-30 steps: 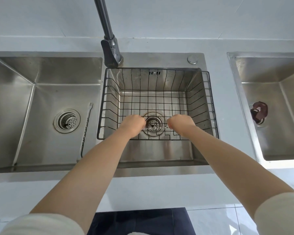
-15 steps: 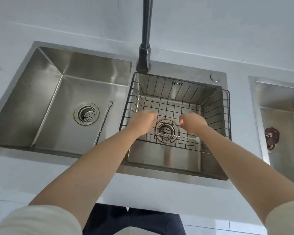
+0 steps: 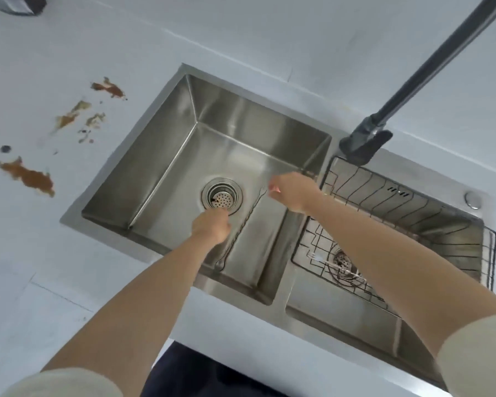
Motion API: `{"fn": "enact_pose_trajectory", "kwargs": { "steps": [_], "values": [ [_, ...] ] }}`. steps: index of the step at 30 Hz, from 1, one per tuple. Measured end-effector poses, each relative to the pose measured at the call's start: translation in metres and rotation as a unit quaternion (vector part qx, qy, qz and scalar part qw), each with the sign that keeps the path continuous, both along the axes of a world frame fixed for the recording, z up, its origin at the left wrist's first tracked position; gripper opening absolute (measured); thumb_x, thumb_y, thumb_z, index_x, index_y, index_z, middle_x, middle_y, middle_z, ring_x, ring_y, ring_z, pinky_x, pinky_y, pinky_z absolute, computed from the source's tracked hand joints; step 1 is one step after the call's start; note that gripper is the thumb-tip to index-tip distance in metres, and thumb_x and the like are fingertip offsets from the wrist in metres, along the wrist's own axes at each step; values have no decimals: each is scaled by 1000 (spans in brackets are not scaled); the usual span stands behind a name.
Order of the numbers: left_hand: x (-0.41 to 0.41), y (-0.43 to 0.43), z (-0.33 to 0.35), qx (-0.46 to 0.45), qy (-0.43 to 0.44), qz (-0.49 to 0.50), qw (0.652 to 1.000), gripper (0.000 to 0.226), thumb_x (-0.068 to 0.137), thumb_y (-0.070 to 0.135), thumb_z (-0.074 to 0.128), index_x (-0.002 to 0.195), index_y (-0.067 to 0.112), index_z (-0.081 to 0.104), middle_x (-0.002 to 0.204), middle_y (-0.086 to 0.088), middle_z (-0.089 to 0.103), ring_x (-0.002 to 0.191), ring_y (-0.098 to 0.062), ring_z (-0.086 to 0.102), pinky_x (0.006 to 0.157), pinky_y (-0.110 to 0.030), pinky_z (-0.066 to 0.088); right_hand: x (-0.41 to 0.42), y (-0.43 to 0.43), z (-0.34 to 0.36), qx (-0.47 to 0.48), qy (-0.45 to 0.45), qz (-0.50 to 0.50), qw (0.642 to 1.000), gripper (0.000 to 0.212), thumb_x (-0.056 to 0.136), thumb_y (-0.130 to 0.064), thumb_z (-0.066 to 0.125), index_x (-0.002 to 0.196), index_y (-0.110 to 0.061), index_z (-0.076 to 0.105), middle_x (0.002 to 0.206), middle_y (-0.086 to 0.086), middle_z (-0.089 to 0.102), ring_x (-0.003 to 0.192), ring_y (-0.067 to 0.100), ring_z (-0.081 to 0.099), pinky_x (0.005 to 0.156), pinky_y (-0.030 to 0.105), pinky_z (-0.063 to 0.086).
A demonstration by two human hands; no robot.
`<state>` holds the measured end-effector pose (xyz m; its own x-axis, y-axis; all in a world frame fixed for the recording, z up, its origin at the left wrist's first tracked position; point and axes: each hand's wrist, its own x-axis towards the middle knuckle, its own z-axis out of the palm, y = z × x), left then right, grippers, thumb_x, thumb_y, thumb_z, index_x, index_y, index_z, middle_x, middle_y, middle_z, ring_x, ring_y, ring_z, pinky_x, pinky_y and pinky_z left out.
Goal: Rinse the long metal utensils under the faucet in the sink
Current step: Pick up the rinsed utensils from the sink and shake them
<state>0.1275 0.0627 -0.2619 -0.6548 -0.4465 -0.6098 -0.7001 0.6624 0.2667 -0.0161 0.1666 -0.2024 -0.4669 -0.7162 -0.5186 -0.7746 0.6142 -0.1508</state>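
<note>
A long twisted metal utensil (image 3: pixel 242 224) lies slanted on the floor of the left sink basin (image 3: pixel 166 167), right of the drain strainer (image 3: pixel 222 196). The fingertips of my right hand (image 3: pixel 294 194) meet its upper end and appear to pinch it. My left hand (image 3: pixel 212 228) hovers just left of the utensil's middle, its fingers loosely curled and holding nothing. A second utensil, a small fork (image 3: pixel 331 264), lies in the black wire basket (image 3: pixel 470 224) in the right basin. The dark faucet (image 3: pixel 384 121) rises behind the divider, with no water visible.
Brown stains (image 3: pixel 29 176) mark the white counter left of the sink. A round button (image 3: pixel 473 199) sits on the sink's rear rim. My right forearm crosses over the wire basket. A dark object (image 3: pixel 15 2) shows at the top left.
Both hands let go of the fork in the wire basket and moved left into the left basin. The view swung left and tilted. The fork now lies in the basket.
</note>
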Motion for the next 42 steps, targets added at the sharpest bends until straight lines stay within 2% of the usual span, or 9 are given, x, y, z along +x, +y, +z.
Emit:
{"fn": "enact_pose_trajectory", "kwargs": {
  "steps": [5, 8, 12, 21, 25, 33, 36, 39, 42],
  "values": [
    [0, -8, -37, 39, -55, -1, 998, 24, 87, 5, 46, 106, 5, 60, 114, -14, 63, 105, -32, 60, 77, -34, 46, 14, -45, -56, 78, -2, 60, 995, 31, 94, -12, 40, 122, -13, 53, 126, 10, 54, 119, 30, 50, 86, 35, 44],
    [-7, -8, -55, 52, -77, -11, 996, 27, 87, 2, 46, 111, 4, 56, 120, -12, 60, 111, -30, 57, 86, -34, 47, 19, -56, -90, 114, 11, 83, 990, 35, 90, -1, 40, 121, -10, 53, 123, 11, 53, 113, 31, 54, 76, 33, 42],
    [-17, -9, -74, 48, -81, -39, 995, 29, 89, 3, 44, 116, 6, 54, 124, -12, 59, 116, -28, 55, 93, -33, 46, 21, -62, -121, 144, 25, 138, 980, 39, 87, 8, 42, 124, -4, 49, 125, 16, 47, 111, 34, 55, 76, 37, 43],
    [-24, 4, -92, 40, -57, -82, 994, 32, 89, 2, 46, 119, 9, 53, 123, -12, 61, 115, -30, 57, 89, -35, 48, 27, -66, -153, 144, 57, 253, 955, 32, 92, 4, 38, 120, 0, 54, 123, 17, 52, 109, 34, 57, 78, 39, 47],
    [-27, 10, -90, 38, -54, -101, 993, 31, 87, -4, 46, 115, 6, 57, 123, -12, 61, 115, -29, 57, 89, -35, 49, 29, -67, -151, 157, 60, 301, 939, 32, 93, 2, 37, 114, -1, 61, 120, 17, 55, 108, 34, 58, 70, 35, 42],
    [-22, 2, -87, -13, -25, -148, 989, 32, 85, 4, 52, 116, 11, 56, 113, -12, 65, 106, -32, 61, 81, -36, 51, 26, -60, -141, 144, 67, 278, 947, 28, 92, -2, 41, 108, -5, 64, 112, 12, 63, 101, 30, 62, 66, 33, 42],
    [-21, -7, -74, -31, -25, -147, 988, 26, 86, 7, 52, 110, 7, 60, 111, -14, 65, 105, -32, 61, 81, -35, 50, 22, -60, -120, 122, 87, 249, 957, 30, 93, 1, 38, 115, -2, 58, 118, 15, 57, 106, 33, 59, 68, 37, 42],
    [-19, -20, -60, -47, -13, -126, 991, 19, 85, 7, 52, 101, 6, 62, 107, -12, 67, 100, -31, 63, 72, -31, 47, 18, -65, -96, 110, 96, 209, 967, 35, 92, 3, 39, 122, -4, 53, 123, 15, 53, 109, 35, 58, 74, 39, 45],
    [-22, -39, -30, -76, 15, -114, 990, 23, 87, 13, 49, 108, 9, 58, 112, -13, 65, 104, -34, 61, 79, -36, 49, 14, -71, -63, 78, 102, 152, 980, 36, 91, 2, 38, 123, -5, 53, 124, 14, 53, 113, 35, 56, 81, 39, 46]
  ]
}}
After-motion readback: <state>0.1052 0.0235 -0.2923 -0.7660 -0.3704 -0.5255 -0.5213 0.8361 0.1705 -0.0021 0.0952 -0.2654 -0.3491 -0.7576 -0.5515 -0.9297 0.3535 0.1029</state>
